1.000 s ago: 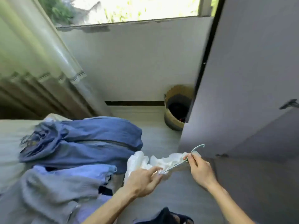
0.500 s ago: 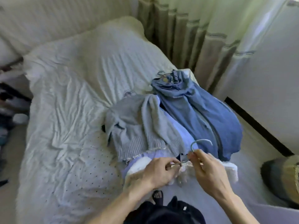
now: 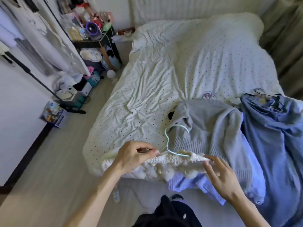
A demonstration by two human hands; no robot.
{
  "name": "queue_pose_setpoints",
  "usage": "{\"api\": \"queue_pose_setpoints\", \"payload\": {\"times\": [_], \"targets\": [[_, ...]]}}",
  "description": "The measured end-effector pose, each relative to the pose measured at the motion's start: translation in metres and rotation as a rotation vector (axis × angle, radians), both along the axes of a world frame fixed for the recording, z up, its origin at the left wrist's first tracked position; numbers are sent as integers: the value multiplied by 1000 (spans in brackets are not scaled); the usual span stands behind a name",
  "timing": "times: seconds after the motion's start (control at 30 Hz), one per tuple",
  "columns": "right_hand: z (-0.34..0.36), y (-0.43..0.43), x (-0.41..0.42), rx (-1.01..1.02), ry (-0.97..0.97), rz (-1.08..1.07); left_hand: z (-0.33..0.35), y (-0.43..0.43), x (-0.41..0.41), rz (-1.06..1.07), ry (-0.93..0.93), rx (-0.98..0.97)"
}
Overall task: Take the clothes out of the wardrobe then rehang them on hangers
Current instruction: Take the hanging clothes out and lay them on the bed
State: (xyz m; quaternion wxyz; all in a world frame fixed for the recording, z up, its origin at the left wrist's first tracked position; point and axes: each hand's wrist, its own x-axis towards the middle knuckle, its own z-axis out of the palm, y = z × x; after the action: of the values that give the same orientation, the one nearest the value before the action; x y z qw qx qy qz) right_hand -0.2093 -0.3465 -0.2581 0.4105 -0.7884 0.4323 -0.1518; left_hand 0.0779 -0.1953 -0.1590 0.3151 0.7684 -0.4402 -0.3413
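A white ruffled garment [image 3: 172, 166] is stretched over the near corner of the bed, with a thin mint-green hanger [image 3: 167, 141] partly inside its top edge and the hook standing up. My left hand [image 3: 134, 156] pinches the garment's left end at the hanger's arm. My right hand [image 3: 219, 176] pinches the garment's right end between thumb and fingers. Behind lie a grey knit sweater [image 3: 213, 125], a lilac garment [image 3: 196, 184] and blue denim clothes [image 3: 275, 131] on hangers.
The bed [image 3: 172, 71] with a dotted white cover fills the middle. A cluttered black side table [image 3: 95, 41] and a clothes rack with hanging clothes [image 3: 32, 43] stand at the left. A small box [image 3: 53, 114] sits on the floor by the wall. Curtains [image 3: 288, 38] hang at the right.
The view swung left from the window and wardrobe door to the bed. My hands have moved apart along the white garment, spreading it on the hanger; the hook now points up.
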Motion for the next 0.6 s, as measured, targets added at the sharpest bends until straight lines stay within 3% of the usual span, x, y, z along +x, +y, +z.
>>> {"api": "queue_pose_setpoints", "payload": {"times": [0.17,0.33,0.6], "targets": [[-5,8,59,159,-39,63,6,32,53,202,-44,-69],[-15,17,135,269,-20,57,7,33,112,328,-210,-167],[-60,-24,262,391,68,-131,-61,-46,254,280,-146,-54]]}}
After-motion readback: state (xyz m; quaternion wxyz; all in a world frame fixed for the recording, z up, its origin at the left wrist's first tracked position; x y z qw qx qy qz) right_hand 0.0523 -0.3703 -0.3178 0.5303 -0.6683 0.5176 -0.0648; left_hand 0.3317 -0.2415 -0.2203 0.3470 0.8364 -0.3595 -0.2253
